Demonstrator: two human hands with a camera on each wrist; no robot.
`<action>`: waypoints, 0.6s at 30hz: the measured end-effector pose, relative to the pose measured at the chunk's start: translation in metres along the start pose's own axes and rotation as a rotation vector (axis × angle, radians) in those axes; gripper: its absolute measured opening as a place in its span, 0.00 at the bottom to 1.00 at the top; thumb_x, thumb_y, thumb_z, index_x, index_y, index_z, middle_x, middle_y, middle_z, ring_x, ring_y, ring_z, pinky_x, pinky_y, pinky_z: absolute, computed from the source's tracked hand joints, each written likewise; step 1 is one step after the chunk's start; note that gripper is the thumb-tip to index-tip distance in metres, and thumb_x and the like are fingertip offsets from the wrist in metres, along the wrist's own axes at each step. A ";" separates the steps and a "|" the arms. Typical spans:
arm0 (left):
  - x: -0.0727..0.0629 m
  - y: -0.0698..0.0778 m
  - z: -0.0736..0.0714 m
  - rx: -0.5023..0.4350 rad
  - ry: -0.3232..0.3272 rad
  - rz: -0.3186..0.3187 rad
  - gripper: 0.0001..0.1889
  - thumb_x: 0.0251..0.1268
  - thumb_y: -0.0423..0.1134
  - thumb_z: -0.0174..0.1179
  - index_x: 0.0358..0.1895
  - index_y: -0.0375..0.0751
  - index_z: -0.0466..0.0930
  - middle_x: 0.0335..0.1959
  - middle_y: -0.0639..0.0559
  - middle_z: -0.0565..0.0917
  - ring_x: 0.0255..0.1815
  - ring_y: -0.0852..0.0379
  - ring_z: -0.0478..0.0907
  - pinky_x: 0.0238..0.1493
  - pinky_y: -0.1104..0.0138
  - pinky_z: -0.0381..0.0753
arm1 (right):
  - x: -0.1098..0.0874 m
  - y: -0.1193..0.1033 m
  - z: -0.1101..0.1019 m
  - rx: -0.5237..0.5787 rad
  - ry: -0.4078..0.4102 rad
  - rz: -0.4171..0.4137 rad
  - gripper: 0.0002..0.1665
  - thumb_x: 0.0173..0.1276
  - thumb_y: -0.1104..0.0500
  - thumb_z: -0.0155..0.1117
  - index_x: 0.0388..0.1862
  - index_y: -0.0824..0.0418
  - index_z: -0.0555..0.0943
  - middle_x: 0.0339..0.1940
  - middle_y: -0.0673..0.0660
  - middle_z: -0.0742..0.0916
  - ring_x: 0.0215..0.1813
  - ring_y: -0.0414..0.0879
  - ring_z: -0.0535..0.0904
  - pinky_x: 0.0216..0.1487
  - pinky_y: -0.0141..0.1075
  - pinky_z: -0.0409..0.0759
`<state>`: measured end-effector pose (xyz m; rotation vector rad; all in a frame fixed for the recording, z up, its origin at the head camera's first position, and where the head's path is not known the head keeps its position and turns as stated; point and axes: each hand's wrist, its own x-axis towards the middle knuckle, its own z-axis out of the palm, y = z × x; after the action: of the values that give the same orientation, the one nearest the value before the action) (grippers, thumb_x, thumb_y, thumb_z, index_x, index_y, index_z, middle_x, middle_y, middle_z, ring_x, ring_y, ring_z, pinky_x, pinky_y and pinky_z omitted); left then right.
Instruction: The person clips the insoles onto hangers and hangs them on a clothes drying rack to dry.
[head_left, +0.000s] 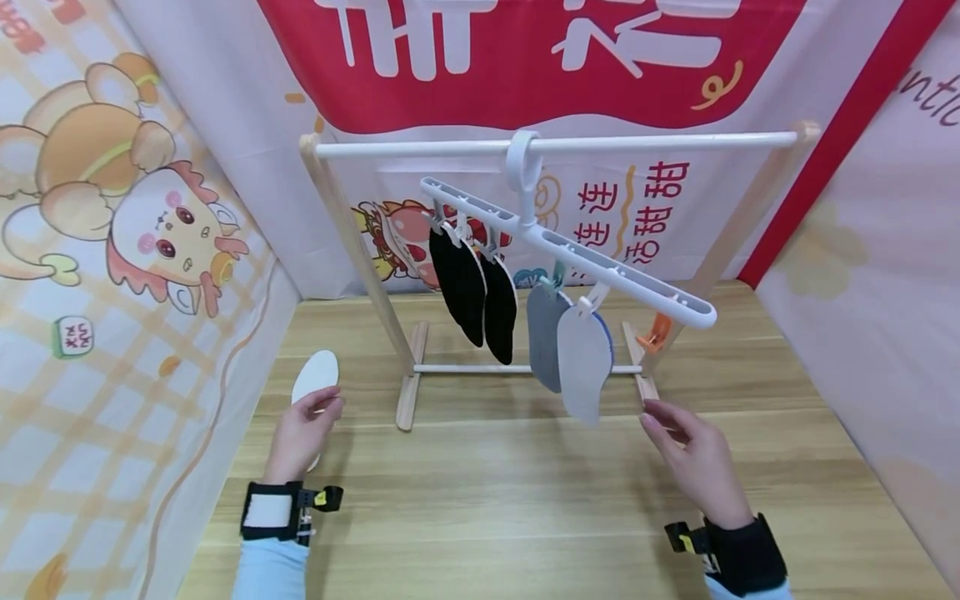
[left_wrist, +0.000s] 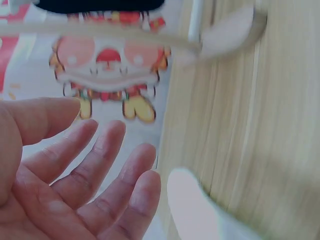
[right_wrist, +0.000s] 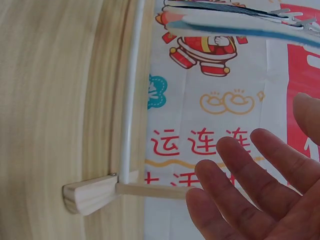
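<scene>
Relaxed and holding nothing, my left hand [head_left: 303,429] hovers over a white insole [head_left: 316,372] at the table's left side and hides its middle. In the left wrist view the fingers are spread loosely, with the pale insole [left_wrist: 190,202] below them. My right hand [head_left: 693,454] is in the air near the rack's right foot, its fingers loosely bent and free of any object. A pale blue-white clip hanger [head_left: 617,273] hangs from the rack bar. Clipped to it are two black insoles [head_left: 459,283], a grey insole [head_left: 546,333] and a white insole [head_left: 583,362] with a blue edge.
The wooden drying rack with its white top bar [head_left: 645,143] stands at the back of the wood-grain table [head_left: 495,517]. An orange clip [head_left: 656,332] is near its right post. A lower white rod [head_left: 472,368] joins the feet. Printed cloth walls [head_left: 847,333] enclose the back and sides.
</scene>
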<state>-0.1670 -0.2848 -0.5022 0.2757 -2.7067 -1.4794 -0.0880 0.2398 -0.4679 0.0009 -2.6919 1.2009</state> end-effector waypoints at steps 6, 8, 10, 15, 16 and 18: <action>0.028 -0.021 -0.027 0.139 0.074 -0.089 0.24 0.76 0.44 0.53 0.66 0.32 0.73 0.58 0.32 0.79 0.56 0.37 0.77 0.54 0.54 0.75 | -0.009 0.005 -0.002 -0.032 0.062 -0.010 0.19 0.75 0.52 0.60 0.56 0.64 0.82 0.48 0.60 0.88 0.46 0.50 0.84 0.44 0.28 0.80; 0.036 -0.029 -0.033 0.181 0.086 -0.126 0.25 0.75 0.43 0.53 0.67 0.30 0.70 0.60 0.29 0.76 0.59 0.34 0.75 0.57 0.49 0.74 | -0.012 0.005 -0.003 -0.032 0.073 -0.008 0.19 0.75 0.53 0.61 0.56 0.63 0.83 0.46 0.59 0.88 0.44 0.47 0.84 0.42 0.22 0.77; 0.044 -0.035 -0.038 0.220 0.082 -0.169 0.27 0.74 0.43 0.54 0.69 0.28 0.67 0.63 0.27 0.73 0.61 0.32 0.72 0.59 0.46 0.72 | -0.015 0.005 -0.005 -0.027 0.080 -0.007 0.18 0.75 0.53 0.61 0.55 0.63 0.83 0.45 0.58 0.89 0.43 0.44 0.83 0.42 0.19 0.76; 0.061 -0.049 -0.045 0.313 0.013 -0.197 0.34 0.71 0.44 0.58 0.69 0.21 0.61 0.64 0.20 0.67 0.65 0.27 0.64 0.65 0.43 0.64 | -0.021 0.004 -0.008 -0.013 0.100 0.004 0.17 0.75 0.54 0.61 0.55 0.62 0.84 0.43 0.56 0.89 0.42 0.38 0.82 0.41 0.18 0.75; 0.065 -0.053 -0.045 0.335 -0.004 -0.178 0.35 0.70 0.44 0.59 0.68 0.19 0.60 0.63 0.19 0.67 0.65 0.26 0.65 0.64 0.43 0.65 | -0.022 0.004 -0.009 -0.012 0.105 0.005 0.16 0.74 0.54 0.61 0.55 0.62 0.84 0.43 0.56 0.89 0.42 0.38 0.82 0.41 0.18 0.75; 0.072 -0.061 -0.044 0.376 -0.044 -0.140 0.35 0.68 0.46 0.62 0.65 0.18 0.64 0.56 0.18 0.72 0.58 0.26 0.70 0.59 0.44 0.70 | -0.024 0.005 -0.009 -0.012 0.116 0.000 0.16 0.74 0.56 0.62 0.54 0.62 0.84 0.43 0.57 0.89 0.42 0.38 0.82 0.40 0.18 0.75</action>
<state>-0.2245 -0.3666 -0.5330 0.4596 -3.0432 -0.9980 -0.0637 0.2479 -0.4698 -0.0691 -2.5988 1.1472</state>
